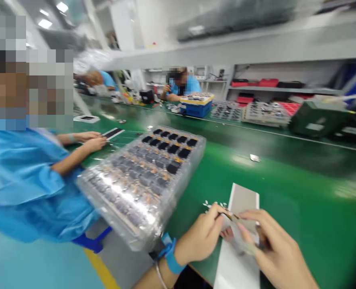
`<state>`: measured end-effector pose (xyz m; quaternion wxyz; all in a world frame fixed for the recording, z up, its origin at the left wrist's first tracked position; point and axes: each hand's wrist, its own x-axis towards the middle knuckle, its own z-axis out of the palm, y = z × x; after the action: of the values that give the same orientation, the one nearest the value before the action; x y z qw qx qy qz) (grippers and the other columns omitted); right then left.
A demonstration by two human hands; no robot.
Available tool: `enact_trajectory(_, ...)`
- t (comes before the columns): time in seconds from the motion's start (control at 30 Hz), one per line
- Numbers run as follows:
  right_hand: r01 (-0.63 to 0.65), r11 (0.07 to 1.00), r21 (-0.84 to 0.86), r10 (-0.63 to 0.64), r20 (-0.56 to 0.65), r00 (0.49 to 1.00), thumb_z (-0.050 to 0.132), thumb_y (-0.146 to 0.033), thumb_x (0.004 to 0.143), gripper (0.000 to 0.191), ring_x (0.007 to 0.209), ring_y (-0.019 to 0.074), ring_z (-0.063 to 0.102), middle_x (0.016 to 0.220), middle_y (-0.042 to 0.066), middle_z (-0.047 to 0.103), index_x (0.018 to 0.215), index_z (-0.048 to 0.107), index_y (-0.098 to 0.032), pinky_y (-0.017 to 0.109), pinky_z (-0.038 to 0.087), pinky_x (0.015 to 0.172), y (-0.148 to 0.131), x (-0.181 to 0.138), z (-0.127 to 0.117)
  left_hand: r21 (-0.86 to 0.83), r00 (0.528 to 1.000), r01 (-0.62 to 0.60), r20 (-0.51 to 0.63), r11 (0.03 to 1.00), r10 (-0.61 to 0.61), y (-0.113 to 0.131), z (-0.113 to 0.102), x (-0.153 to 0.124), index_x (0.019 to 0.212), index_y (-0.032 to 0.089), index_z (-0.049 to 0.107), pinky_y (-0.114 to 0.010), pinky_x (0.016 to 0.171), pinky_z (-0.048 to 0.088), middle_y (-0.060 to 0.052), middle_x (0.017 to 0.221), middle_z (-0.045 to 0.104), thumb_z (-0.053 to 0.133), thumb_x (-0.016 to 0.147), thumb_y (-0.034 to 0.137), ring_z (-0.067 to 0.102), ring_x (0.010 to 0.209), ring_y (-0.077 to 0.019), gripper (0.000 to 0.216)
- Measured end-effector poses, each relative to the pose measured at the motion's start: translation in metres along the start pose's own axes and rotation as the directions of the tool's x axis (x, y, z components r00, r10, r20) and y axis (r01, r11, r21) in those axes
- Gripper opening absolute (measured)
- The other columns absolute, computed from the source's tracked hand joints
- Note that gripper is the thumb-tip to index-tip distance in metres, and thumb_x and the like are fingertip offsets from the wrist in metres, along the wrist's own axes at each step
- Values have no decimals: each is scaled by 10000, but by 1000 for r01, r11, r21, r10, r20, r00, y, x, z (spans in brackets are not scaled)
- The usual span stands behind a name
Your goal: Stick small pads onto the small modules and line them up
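My left hand, with a blue wrist strap, is closed in a pinch on a small flat part over a white strip of paper on the green table. My right hand pinches the same small part from the other side, with a pale cot on one fingertip. A stack of clear trays filled with small dark components lies just left of my hands, reaching over the table's edge.
A person in a blue gown sits to the left, hands on a dark strip. Another person in blue works across the table near a blue crate. More trays and a green box stand at the far right.
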<state>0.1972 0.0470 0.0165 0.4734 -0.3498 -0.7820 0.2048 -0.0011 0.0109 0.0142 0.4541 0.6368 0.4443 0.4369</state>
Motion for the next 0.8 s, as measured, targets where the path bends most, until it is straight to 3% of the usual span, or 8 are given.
enact_trajectory(0.03, 42, 997, -68, -34, 117, 993, 714, -228, 848, 195, 758, 179, 712, 948, 42, 717, 1041, 689, -244, 256, 575, 615, -8, 5, 5, -29, 1000, 13, -1, 999, -13, -2, 0, -2, 1126, 163, 522, -268, 712, 500, -22, 799, 596, 308, 1065, 283, 619, 729, -159, 253)
enact_trajectory(0.07, 83, 991, -106, -68, 136, 988, 665, -206, 884, 163, 782, 176, 719, 950, 48, 713, 1044, 670, -231, 248, 574, 618, -14, 9, 9, -58, 1000, 26, 2, 998, -26, -2, 0, -3, 1118, 171, 511, -262, 702, 481, 0, 772, 560, 316, 1069, 305, 582, 700, -148, 241)
enact_trajectory(0.17, 84, 977, -196, -58, 135, 989, 595, -160, 934, 112, 793, 160, 723, 944, 57, 702, 1023, 647, -204, 243, 579, 657, -23, 14, 19, -124, 998, 69, 16, 990, -68, -3, -3, -4, 1094, 195, 484, -230, 618, 416, 34, 749, 503, 376, 1063, 356, 483, 631, -121, 197)
enact_trajectory(0.3, 116, 976, -185, -94, 124, 988, 599, -113, 930, 127, 802, 153, 722, 930, 60, 716, 1029, 641, -182, 239, 581, 661, -29, 7, 22, -162, 994, 109, 19, 981, -107, -5, -4, -8, 1031, 213, 477, -216, 568, 366, 55, 709, 485, 401, 1061, 367, 448, 596, -108, 175)
enact_trajectory(0.57, 199, 901, -385, -173, 103, 980, 608, -104, 931, 140, 745, 183, 729, 943, 86, 751, 1056, 664, -135, 286, 587, 618, -28, 3, 26, -97, 992, 123, 2, 988, -123, -7, -5, -9, 1053, 220, 493, -227, 618, 402, 57, 711, 518, 420, 1055, 350, 513, 630, -118, 150)
enact_trajectory(0.8, 197, 896, -398, -147, 153, 977, 517, -72, 950, 158, 736, 179, 710, 911, 99, 734, 1023, 653, -107, 282, 566, 617, -29, 1, 30, 25, 996, 88, 0, 996, -88, -2, -7, -8, 1026, 224, 513, -218, 652, 406, 50, 719, 562, 427, 1046, 270, 547, 652, -116, 100)
